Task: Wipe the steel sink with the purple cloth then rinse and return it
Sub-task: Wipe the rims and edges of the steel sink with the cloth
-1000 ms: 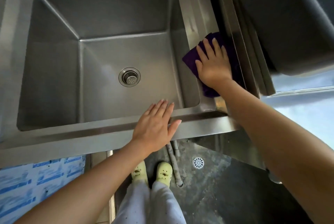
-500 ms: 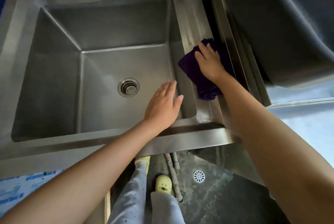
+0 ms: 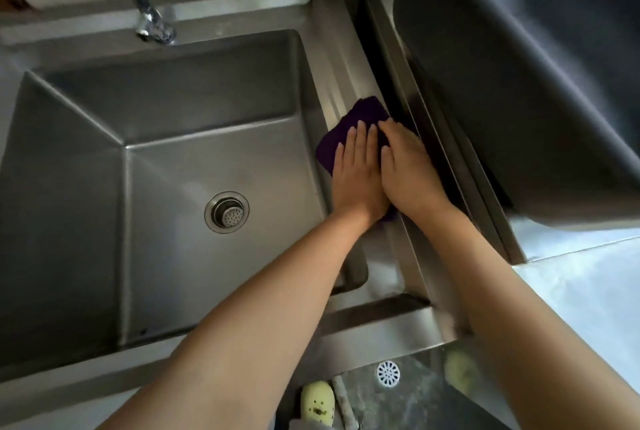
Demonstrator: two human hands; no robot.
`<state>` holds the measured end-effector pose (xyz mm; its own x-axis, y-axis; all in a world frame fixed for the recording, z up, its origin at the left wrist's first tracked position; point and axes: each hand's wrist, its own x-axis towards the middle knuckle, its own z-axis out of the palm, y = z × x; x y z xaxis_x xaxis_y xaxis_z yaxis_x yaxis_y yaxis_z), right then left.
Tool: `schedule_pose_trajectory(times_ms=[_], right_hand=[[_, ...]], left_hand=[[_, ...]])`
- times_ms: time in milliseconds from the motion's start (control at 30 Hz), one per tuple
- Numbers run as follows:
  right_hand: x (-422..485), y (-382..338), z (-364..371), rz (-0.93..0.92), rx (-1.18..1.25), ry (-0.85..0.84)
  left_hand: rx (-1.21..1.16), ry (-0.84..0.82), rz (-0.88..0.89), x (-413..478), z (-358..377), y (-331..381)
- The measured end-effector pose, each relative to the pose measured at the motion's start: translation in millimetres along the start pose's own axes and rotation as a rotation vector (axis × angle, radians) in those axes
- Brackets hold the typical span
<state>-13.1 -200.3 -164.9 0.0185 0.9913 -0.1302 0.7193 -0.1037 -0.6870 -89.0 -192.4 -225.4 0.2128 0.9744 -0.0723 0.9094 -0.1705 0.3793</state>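
Note:
The purple cloth point(image 3: 362, 116) lies on the right rim of the steel sink point(image 3: 337, 58), partly draped over the basin's right wall. Both of my hands press flat on it, side by side. My left hand point(image 3: 356, 173) covers the cloth's inner half over the basin edge. My right hand point(image 3: 408, 169) covers the outer half by the raised side lip. Only the cloth's far end, its left edge and a small bit near my wrists show. The basin looks dry.
A faucet point(image 3: 152, 24) stands at the sink's back rim, its spout rising up left. The drain strainer point(image 3: 227, 212) sits mid-basin. A second large steel basin point(image 3: 502, 100) adjoins on the right. Below are a floor drain point(image 3: 388, 373) and my yellow shoe point(image 3: 317, 402).
My left hand left the sink's front rim, crossed the basin and landed on the cloth beside my right hand. The cloth slid a little further along the right rim.

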Motion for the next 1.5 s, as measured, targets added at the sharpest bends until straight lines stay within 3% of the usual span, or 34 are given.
schedule_pose_trajectory(times_ms=[100,233,367,1000,1500], right_hand=[[12,6,8,0.013,-0.158,0.013],[27,18,28,-0.057,-0.426,0.023],[47,12,46,-0.045,-0.53,0.049],[164,-14,52,0.017,-0.566,0.104],[234,-26,55,-0.067,-0.543,0.062]], left_hand=[[-0.009,-0.004,-0.053,42,-11,-24],[0.027,-0.039,0.023,91,-26,-58],[0.074,-0.047,0.071,112,-32,-73],[0.1,-0.1,0.145,221,-59,-118],[0.147,-0.06,0.096,259,-68,-129]])
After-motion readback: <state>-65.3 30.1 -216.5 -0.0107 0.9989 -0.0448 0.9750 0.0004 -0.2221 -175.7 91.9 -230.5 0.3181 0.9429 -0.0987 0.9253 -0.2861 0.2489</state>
